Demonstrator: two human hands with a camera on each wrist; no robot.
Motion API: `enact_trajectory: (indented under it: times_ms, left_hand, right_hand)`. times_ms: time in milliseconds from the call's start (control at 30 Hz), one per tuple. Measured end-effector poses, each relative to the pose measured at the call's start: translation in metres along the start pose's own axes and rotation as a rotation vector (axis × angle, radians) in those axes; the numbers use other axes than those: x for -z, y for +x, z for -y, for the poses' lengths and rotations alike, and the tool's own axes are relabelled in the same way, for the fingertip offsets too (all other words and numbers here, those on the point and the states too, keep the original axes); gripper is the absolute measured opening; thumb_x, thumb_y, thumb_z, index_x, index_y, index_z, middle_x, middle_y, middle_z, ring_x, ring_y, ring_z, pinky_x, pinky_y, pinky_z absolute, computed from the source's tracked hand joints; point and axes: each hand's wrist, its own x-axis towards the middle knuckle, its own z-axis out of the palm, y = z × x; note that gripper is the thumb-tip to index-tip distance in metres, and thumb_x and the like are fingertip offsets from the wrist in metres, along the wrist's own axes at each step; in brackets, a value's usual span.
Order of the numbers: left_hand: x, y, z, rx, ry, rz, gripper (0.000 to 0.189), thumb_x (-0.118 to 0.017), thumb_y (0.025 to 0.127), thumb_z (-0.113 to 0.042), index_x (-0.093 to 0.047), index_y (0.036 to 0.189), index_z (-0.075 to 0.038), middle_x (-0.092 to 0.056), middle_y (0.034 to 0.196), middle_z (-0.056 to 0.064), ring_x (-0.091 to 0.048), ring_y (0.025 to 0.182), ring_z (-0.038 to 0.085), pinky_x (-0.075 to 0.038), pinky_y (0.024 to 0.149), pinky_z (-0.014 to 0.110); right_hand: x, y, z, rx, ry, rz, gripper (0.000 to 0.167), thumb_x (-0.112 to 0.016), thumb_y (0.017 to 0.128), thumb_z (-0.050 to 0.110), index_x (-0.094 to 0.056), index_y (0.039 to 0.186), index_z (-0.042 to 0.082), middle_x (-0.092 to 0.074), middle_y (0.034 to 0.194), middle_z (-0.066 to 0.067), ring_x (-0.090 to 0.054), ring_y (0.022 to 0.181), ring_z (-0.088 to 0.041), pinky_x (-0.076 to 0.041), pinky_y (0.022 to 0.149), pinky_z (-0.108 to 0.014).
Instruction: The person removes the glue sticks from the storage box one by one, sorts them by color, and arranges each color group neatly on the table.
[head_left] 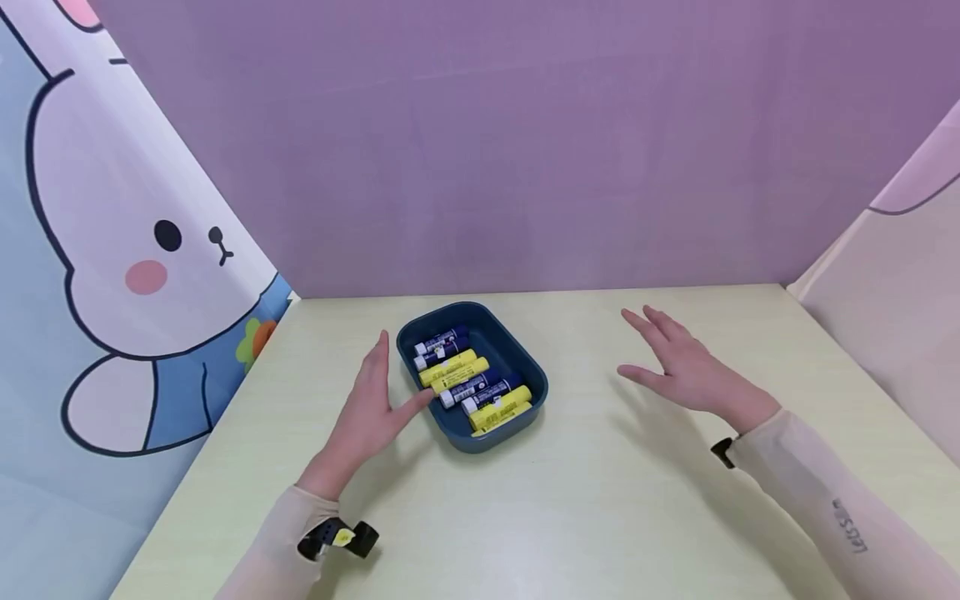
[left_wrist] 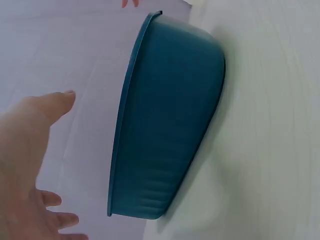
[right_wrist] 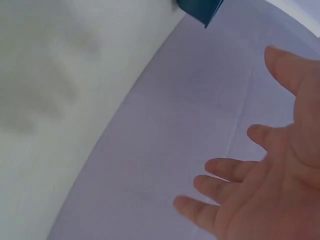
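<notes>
A dark blue plastic box (head_left: 497, 340) with rounded corners stands on the table. Inside lie several navy (head_left: 464, 389) and yellow (head_left: 448, 367) tubes that look like glue sticks, side by side. My left hand (head_left: 366, 421) hovers at the box's near left side, thumb and fingers spread, holding nothing. Its thumb tip overlaps the rim in the head view, while the left wrist view shows a gap between that hand (left_wrist: 25, 145) and the box wall (left_wrist: 167, 110). Off to the right, my right hand (head_left: 686, 367) hangs in the air, fingers apart and empty, well away from the box.
The pale wooden table (head_left: 570, 500) meets a purple cloth backdrop (head_left: 525, 150) at its far edge. A cloth printed with a cartoon rabbit (head_left: 150, 208) rises on the left, and a light cloth (head_left: 900, 308) on the right.
</notes>
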Motion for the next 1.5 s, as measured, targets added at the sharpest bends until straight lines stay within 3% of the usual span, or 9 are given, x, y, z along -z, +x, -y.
enact_trajectory:
  times_ms: [333, 533, 733, 1067, 1500]
  left_hand:
    - [-0.011, -0.003, 0.008, 0.131, -0.401, 0.052, 0.106, -0.075, 0.09, -0.025, 0.003, 0.158, -0.002, -0.017, 0.16, 0.027, -0.033, 0.139, 0.047, -0.034, 0.109, 0.056]
    - [-0.021, -0.004, 0.012, 0.211, -0.546, 0.084, 0.106, -0.078, 0.087, -0.02, -0.002, 0.16, -0.008, -0.027, 0.157, 0.023, -0.045, 0.133, 0.041, -0.042, 0.104, 0.051]
    - [-0.026, -0.006, 0.011, 0.243, -0.638, 0.108, 0.102, -0.077, 0.088, -0.019, -0.004, 0.159, -0.006, -0.034, 0.153, 0.023, -0.047, 0.131, 0.041, -0.046, 0.101, 0.051]
    - [-0.032, -0.008, 0.012, 0.286, -0.768, 0.098, 0.095, -0.075, 0.088, -0.008, -0.011, 0.16, -0.01, -0.037, 0.149, 0.022, -0.05, 0.127, 0.04, -0.05, 0.097, 0.042]
    - [-0.04, -0.01, 0.016, 0.327, -0.883, 0.113, 0.092, -0.071, 0.09, -0.006, -0.013, 0.16, -0.017, -0.035, 0.149, 0.02, -0.051, 0.125, 0.037, -0.053, 0.089, 0.035]
  right_hand:
    - [-0.008, 0.01, 0.012, 0.056, 0.156, -0.018, 0.075, -0.062, 0.099, 0.032, -0.022, 0.156, 0.005, -0.032, 0.152, -0.022, -0.037, 0.135, -0.042, -0.032, 0.108, -0.059]
    - [-0.013, 0.02, 0.021, 0.095, 0.262, 0.015, 0.071, -0.065, 0.098, 0.025, -0.027, 0.154, 0.0, -0.038, 0.15, -0.021, -0.042, 0.133, -0.042, -0.039, 0.104, -0.057]
    - [-0.016, 0.032, 0.03, 0.121, 0.355, 0.077, 0.065, -0.066, 0.098, 0.022, -0.033, 0.15, 0.001, -0.048, 0.141, -0.021, -0.049, 0.128, -0.041, -0.044, 0.102, -0.054]
    - [-0.016, 0.063, 0.042, 0.142, 0.503, 0.236, 0.052, -0.064, 0.098, 0.012, -0.041, 0.143, 0.0, -0.057, 0.127, -0.019, -0.056, 0.121, -0.037, -0.047, 0.1, -0.048]
    - [-0.022, 0.108, 0.066, 0.01, 0.633, 0.574, 0.06, -0.065, 0.098, 0.019, -0.036, 0.149, 0.006, -0.055, 0.133, -0.019, -0.058, 0.117, -0.027, -0.047, 0.101, -0.042]
